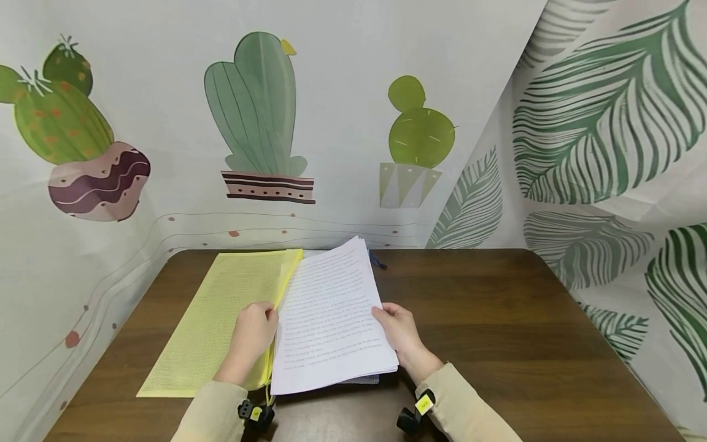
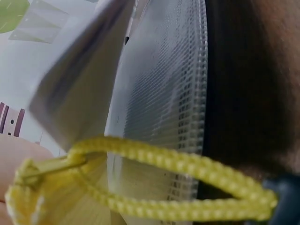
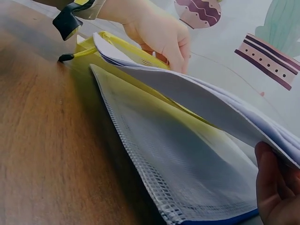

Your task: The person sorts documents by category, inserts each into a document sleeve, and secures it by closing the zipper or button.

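At yellow pouch (image 1: 201,331): left hand (image 1: 255,328) pinches its edge, right hand (image 1: 399,330) grips papers (image 1: 331,319). Seemingly lining papers up alongside; next likely needs edge held clear, papers level.

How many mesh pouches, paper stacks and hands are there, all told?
Mesh pouches: 2 (yellow pouch, pale blue-edged pouch)
Printed paper stack: 1
Hands: 2 (left hand, right hand)
Total: 5
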Demonstrator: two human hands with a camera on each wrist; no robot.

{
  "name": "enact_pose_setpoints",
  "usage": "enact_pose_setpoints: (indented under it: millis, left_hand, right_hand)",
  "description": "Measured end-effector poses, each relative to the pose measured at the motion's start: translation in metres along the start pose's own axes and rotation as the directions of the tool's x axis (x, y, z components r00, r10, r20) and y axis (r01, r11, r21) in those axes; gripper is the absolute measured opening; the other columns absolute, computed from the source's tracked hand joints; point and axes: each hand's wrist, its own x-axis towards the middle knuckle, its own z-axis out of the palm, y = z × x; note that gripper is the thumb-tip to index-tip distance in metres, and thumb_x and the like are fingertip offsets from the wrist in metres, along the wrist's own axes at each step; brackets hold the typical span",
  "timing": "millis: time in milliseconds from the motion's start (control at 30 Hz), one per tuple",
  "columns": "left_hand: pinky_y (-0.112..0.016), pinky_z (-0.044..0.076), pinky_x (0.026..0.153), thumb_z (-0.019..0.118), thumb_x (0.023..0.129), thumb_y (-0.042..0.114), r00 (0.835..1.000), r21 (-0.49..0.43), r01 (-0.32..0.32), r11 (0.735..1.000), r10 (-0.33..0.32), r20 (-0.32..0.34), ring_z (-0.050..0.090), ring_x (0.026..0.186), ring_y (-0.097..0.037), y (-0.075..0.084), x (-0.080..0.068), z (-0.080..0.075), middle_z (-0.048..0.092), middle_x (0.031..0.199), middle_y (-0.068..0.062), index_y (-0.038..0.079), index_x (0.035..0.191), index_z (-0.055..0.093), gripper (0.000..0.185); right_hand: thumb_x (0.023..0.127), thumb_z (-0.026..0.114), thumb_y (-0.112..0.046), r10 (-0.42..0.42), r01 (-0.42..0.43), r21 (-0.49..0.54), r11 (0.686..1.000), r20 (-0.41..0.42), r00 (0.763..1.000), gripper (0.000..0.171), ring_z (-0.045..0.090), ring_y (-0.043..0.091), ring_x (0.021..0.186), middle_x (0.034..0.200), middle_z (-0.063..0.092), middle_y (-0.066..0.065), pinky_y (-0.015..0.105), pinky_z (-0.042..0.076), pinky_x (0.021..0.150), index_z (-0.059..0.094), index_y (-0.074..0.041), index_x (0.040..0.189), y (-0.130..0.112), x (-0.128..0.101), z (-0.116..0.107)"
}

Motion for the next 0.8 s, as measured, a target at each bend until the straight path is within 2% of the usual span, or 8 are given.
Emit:
enact_pose_setpoints:
  millis: [167,400,500,633,700,800]
  left_hand:
    - [-0.026,0.034,0.048,0.050,0.088,0.004,1.000,-0.007,0.004,1.000,-0.004,0.012,0.044,0.055,-0.016,0.001,0.000,-0.001,0.052,0.064,-0.008,-0.004,0.087,0.066,0.018]
    - [-0.025,0.036,0.048,0.050,0.088,0.004,0.999,-0.029,0.028,0.999,-0.027,0.036,0.046,0.056,-0.016,0.002,-0.001,-0.002,0.056,0.070,-0.010,-0.008,0.101,0.067,0.025]
    - [-0.025,0.037,0.046,0.049,0.088,0.005,0.998,-0.036,0.040,0.999,-0.039,0.049,0.046,0.054,-0.015,0.002,-0.001,-0.002,0.056,0.069,-0.010,-0.007,0.099,0.067,0.024]
    - [-0.025,0.034,0.046,0.049,0.087,0.004,0.999,-0.016,0.020,1.000,-0.020,0.035,0.043,0.052,-0.015,0.002,-0.001,-0.003,0.050,0.062,-0.006,-0.001,0.079,0.064,0.018]
    - [-0.026,0.032,0.046,0.050,0.087,0.005,1.000,0.003,0.013,1.000,-0.013,0.028,0.041,0.052,-0.016,0.002,-0.001,-0.003,0.046,0.058,-0.005,0.003,0.069,0.058,0.020]
    - [-0.026,0.031,0.047,0.050,0.087,0.005,1.000,0.017,0.016,1.000,-0.016,0.025,0.039,0.053,-0.016,0.002,-0.001,-0.003,0.042,0.057,-0.004,0.008,0.062,0.049,0.025]
  right_hand:
    - [0.090,0.058,-0.016,-0.011,0.011,-0.007,1.000,-0.018,1.000,0.032,0.061,0.012,0.063,0.079,0.066,0.007,0.028,0.050,0.055,0.059,0.008,0.111,0.001,0.001,0.004]
    - [0.089,0.059,-0.016,-0.010,0.010,-0.005,1.000,-0.049,0.999,0.032,0.061,0.013,0.063,0.080,0.065,0.008,0.028,0.049,0.055,0.060,0.008,0.110,0.001,0.000,0.009]
    - [0.090,0.059,-0.017,-0.009,0.008,-0.015,1.000,-0.055,0.998,0.031,0.060,0.012,0.063,0.080,0.065,0.008,0.027,0.049,0.055,0.060,0.007,0.109,0.000,0.000,0.010]
    - [0.090,0.058,-0.016,-0.012,0.010,-0.021,1.000,-0.088,0.996,0.029,0.060,0.012,0.063,0.080,0.066,0.008,0.027,0.049,0.056,0.061,0.007,0.107,-0.004,0.000,0.011]
    - [0.089,0.058,-0.016,-0.016,0.014,-0.018,1.000,-0.112,0.994,0.028,0.059,0.012,0.063,0.080,0.066,0.008,0.027,0.048,0.055,0.062,0.007,0.106,-0.005,0.000,0.012]
    - [0.089,0.058,-0.016,-0.010,0.011,0.008,1.000,-0.132,0.991,0.027,0.060,0.012,0.062,0.080,0.065,0.008,0.027,0.048,0.055,0.061,0.006,0.105,-0.006,-0.001,0.013]
